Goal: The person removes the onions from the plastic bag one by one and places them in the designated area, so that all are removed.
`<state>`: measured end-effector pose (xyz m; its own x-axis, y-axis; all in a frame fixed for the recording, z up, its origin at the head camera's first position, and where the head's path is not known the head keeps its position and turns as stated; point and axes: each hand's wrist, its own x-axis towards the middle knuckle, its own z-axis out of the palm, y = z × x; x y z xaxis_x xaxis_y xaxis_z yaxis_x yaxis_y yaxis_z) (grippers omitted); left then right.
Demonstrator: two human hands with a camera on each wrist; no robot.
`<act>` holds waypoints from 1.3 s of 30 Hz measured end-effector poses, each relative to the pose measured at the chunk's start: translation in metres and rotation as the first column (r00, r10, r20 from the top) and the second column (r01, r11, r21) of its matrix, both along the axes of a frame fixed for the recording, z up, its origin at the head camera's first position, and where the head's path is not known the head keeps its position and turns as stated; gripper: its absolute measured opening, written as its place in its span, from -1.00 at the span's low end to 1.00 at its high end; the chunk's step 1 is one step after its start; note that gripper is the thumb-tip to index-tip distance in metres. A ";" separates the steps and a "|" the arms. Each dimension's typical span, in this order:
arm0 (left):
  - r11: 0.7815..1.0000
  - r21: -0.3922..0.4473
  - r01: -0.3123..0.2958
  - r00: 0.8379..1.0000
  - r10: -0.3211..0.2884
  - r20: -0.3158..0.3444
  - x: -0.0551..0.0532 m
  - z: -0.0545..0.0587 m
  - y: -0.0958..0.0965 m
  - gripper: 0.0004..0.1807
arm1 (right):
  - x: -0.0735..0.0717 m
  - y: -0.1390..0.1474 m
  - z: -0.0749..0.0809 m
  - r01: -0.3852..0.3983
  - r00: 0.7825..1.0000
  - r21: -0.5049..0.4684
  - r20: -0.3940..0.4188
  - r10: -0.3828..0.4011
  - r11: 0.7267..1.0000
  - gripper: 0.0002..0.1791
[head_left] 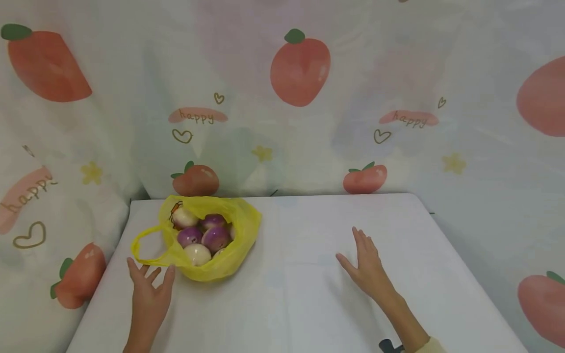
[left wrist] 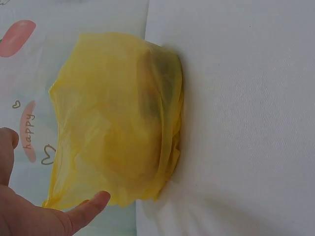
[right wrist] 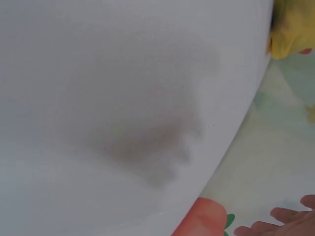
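Observation:
A yellow plastic bag [head_left: 240,245] stands with its mouth open on the left part of the table. Inside it lie several glossy, round purple-and-white vegetables [head_left: 216,239] that look like turnips. One looped handle [head_left: 136,245] of the bag sticks out to the left. My left hand [head_left: 150,296] is just below that loop, fingers spread and holding nothing; whether a fingertip touches the bag, I cannot tell. In the left wrist view the bag's side [left wrist: 113,118] hides its contents. Well to the right of the bag, my right hand [head_left: 368,269] hovers over the table with fingers extended and nothing in it.
A white cloth covers the table [head_left: 300,294]. Behind it and at both sides hangs a pale curtain [head_left: 247,63] printed with peaches and hearts. A small dark object [head_left: 388,346] shows beside the right forearm at the bottom edge.

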<state>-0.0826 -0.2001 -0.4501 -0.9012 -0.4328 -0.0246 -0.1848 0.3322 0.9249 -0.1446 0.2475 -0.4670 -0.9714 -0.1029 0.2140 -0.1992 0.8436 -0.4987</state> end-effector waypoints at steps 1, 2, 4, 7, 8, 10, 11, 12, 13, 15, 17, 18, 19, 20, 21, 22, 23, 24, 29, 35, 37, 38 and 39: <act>1.000 -0.007 -0.005 1.000 0.005 0.007 -0.001 0.000 0.000 0.08 | -0.001 -0.004 -0.001 -0.006 1.000 -0.007 0.002 0.006 1.000 -0.12; 1.000 -0.021 -0.010 1.000 0.010 0.007 -0.002 -0.001 0.000 0.05 | -0.002 -0.008 -0.001 -0.011 1.000 -0.011 0.004 0.011 1.000 -0.12; 0.999 -0.040 -0.017 1.000 0.017 -0.002 -0.003 -0.003 0.000 0.00 | -0.004 -0.014 -0.001 -0.021 1.000 -0.022 0.004 0.021 1.000 -0.13; 0.998 -0.045 -0.032 0.999 0.032 -0.011 -0.005 -0.005 0.000 -0.10 | -0.007 -0.023 0.000 -0.037 0.999 -0.039 -0.002 0.036 0.999 -0.13; 0.999 -0.034 -0.038 0.999 0.037 -0.010 -0.006 -0.005 0.000 -0.14 | -0.008 -0.026 0.000 -0.042 0.999 -0.041 -0.005 0.041 0.998 -0.13; 0.999 -0.003 -0.051 0.999 0.051 0.006 -0.008 -0.006 0.001 -0.16 | -0.009 -0.030 0.001 -0.054 0.999 -0.052 -0.006 0.053 0.997 -0.13; 0.998 0.019 -0.057 0.998 0.057 0.011 -0.010 -0.007 0.001 -0.17 | -0.010 -0.032 0.002 -0.058 0.998 -0.053 -0.004 0.058 0.997 -0.13; 0.997 0.035 -0.063 0.998 0.063 0.022 -0.011 -0.008 0.001 -0.18 | -0.011 -0.034 0.002 -0.062 0.998 -0.055 -0.002 0.062 0.997 -0.13; 0.996 0.053 -0.068 0.998 0.067 0.020 -0.012 -0.009 0.002 -0.19 | -0.011 -0.036 0.002 -0.067 0.998 -0.057 0.001 0.067 0.996 -0.13; 0.994 0.085 -0.069 0.997 0.067 0.032 -0.015 -0.010 0.002 -0.18 | -0.012 -0.040 0.002 -0.076 0.997 -0.062 0.007 0.077 0.995 -0.13; 0.993 0.102 -0.065 0.997 0.061 0.045 -0.016 -0.011 0.002 -0.15 | -0.013 -0.043 0.003 -0.083 0.996 -0.064 0.009 0.084 0.994 -0.13; 0.992 0.114 -0.058 0.997 0.052 0.053 -0.017 -0.011 0.002 -0.13 | -0.013 -0.045 0.003 -0.087 0.996 -0.065 0.010 0.087 0.994 -0.13; 0.991 0.123 -0.054 0.997 0.047 0.062 -0.017 -0.011 0.001 -0.11 | -0.014 -0.047 0.003 -0.090 0.996 -0.067 0.011 0.091 0.994 -0.14; 0.990 0.132 -0.047 0.996 0.037 0.078 -0.018 -0.011 0.001 -0.08 | -0.014 -0.049 0.004 -0.093 0.996 -0.069 0.010 0.094 0.993 -0.14; 0.989 0.142 -0.044 0.996 0.033 0.082 -0.019 -0.012 0.001 -0.08 | -0.015 -0.051 0.004 -0.095 0.995 -0.070 0.011 0.096 0.993 -0.14; 0.987 0.155 -0.040 0.997 0.028 0.078 -0.021 -0.013 0.001 -0.08 | -0.015 -0.053 0.005 -0.097 0.995 -0.070 0.010 0.098 0.993 -0.14; 0.985 0.169 -0.036 0.997 0.024 0.074 -0.022 -0.013 0.002 -0.08 | -0.016 -0.055 0.005 -0.100 0.995 -0.071 0.009 0.101 0.992 -0.14; 0.983 0.181 -0.031 0.997 0.018 0.075 -0.023 -0.014 0.002 -0.08 | -0.017 -0.057 0.005 -0.104 0.994 -0.075 0.009 0.105 0.992 -0.14; 0.977 0.213 -0.011 0.998 -0.001 0.055 -0.026 -0.015 0.006 -0.12 | -0.020 -0.069 0.007 -0.127 0.992 -0.074 0.014 0.128 0.989 -0.14; 0.961 0.273 0.043 0.998 -0.053 0.031 -0.030 -0.015 0.012 -0.15 | -0.027 -0.087 0.011 -0.177 0.984 -0.029 0.011 0.177 0.984 -0.17; 0.961 0.274 0.038 0.999 -0.046 0.021 -0.031 -0.015 0.014 -0.17 | -0.028 -0.095 0.012 -0.202 0.979 -0.020 0.023 0.202 0.979 -0.18; 0.961 0.273 0.037 0.999 -0.042 0.012 -0.032 -0.015 0.015 -0.18 | -0.029 -0.098 0.013 -0.210 0.977 -0.017 0.032 0.210 0.978 -0.19; 0.961 0.274 0.035 0.999 -0.038 0.003 -0.032 -0.016 0.016 -0.19 | -0.030 -0.102 0.013 -0.217 0.975 -0.018 0.039 0.218 0.976 -0.20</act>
